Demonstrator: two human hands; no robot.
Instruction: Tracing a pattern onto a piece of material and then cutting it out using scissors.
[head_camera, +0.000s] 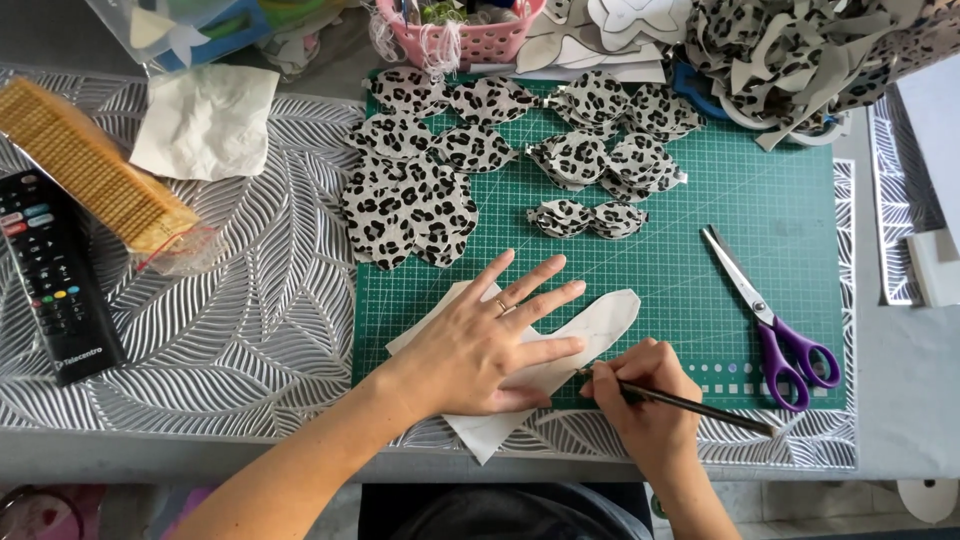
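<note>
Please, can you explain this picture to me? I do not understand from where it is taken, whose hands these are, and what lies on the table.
The camera sits on a person's head and looks down at their own two bare hands. The left hand presses flat on a pale cut-out shape lying on a green cutting mat. The right hand holds a dark pencil at the shape's edge. Purple-handled scissors lie to the right. Leopard-print fabric pieces lie above, and a remote control at the far left.

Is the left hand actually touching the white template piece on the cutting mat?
Touching. The head view shows the left hand lying flat, fingers spread, on the white template piece.
</note>
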